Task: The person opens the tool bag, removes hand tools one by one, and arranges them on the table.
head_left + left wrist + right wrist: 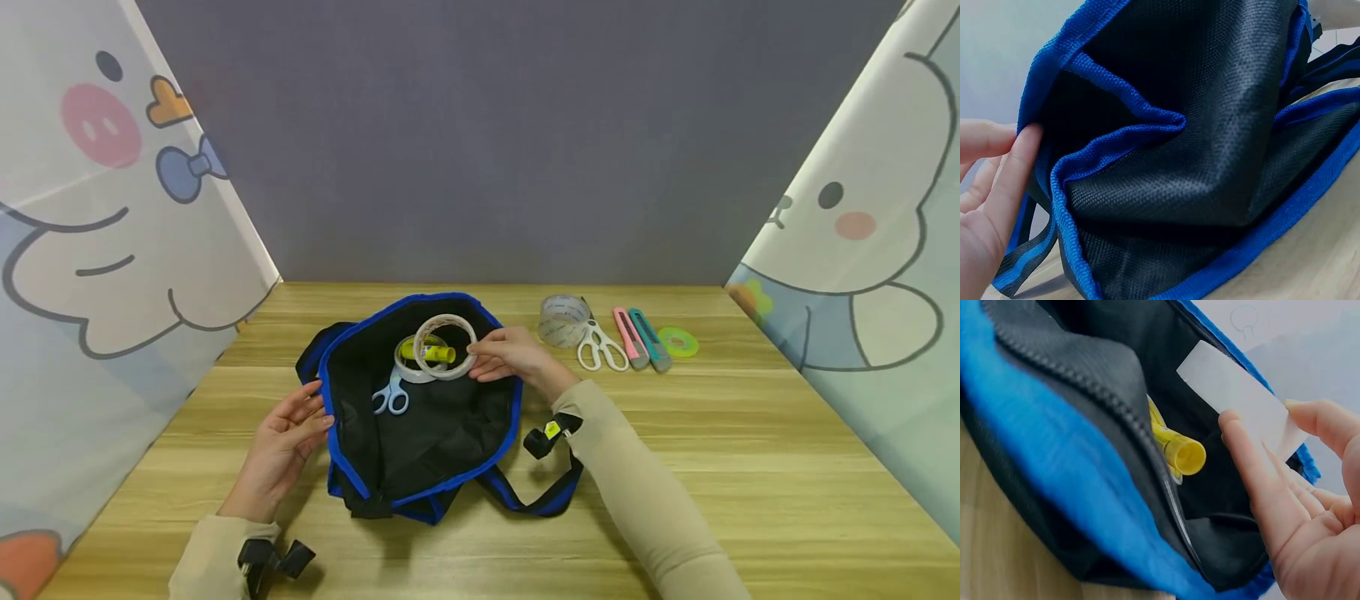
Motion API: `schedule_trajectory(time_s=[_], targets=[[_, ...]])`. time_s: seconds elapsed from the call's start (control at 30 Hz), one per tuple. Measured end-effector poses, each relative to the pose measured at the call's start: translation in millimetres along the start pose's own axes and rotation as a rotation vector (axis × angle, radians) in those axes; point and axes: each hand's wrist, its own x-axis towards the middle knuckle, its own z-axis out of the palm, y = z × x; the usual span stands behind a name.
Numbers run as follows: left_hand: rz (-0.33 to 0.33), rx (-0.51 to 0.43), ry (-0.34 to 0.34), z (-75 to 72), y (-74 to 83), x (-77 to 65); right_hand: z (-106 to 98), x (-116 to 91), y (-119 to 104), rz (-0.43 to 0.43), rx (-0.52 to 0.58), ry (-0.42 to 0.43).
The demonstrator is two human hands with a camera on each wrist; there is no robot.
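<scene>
A black bag (442, 433) with blue trim lies on the table, its mouth spread wide. My left hand (277, 442) pinches the blue-edged rim (1029, 94) at the left side. Between thumb and fingers, my right hand (517, 357) holds a white tape roll (446, 319) over the opening; in the right wrist view the roll (1229, 387) appears edge-on. Inside the bag are a second tape roll (408, 374), a yellow tube (441, 354) with a round end, and light blue scissors (391, 398). The held roll partly covers the second roll and the tube.
Right of the bag lie a wide clear tape roll (564, 321), white-handled scissors (600, 346), a pink box cutter (631, 337), a teal box cutter (650, 340) and a green tape disc (691, 343). A bag strap (558, 500) loops out beneath the right forearm.
</scene>
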Motion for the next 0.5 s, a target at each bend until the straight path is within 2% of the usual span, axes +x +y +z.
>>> schedule_trajectory(time_s=[0.5], targets=[[0.014, -0.011, -0.007, -0.9, -1.8, 1.1, -36, -28, -6, -0.082, -0.015, 0.033]])
